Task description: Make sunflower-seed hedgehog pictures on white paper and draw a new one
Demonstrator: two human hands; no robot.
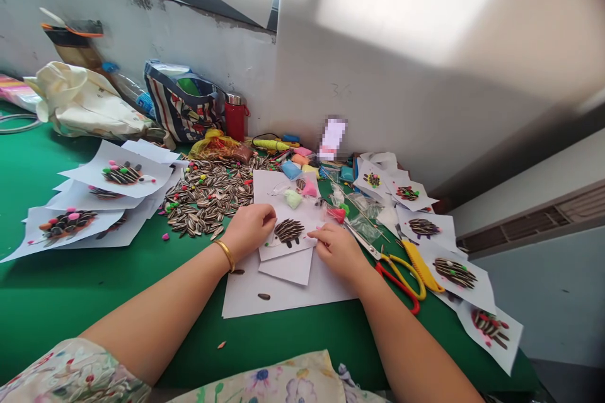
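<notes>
The left hand (253,228), fingertips together, and the right hand (338,252), grip unclear, flanked the seed hedgehog (289,232) — loose seeds (203,195) lay left, scissors (377,255) right.

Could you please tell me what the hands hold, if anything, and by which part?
That cannot be told: the left hand pinches over the card, hiding anything between its fingertips; the right hand is by the card's right edge.
</notes>
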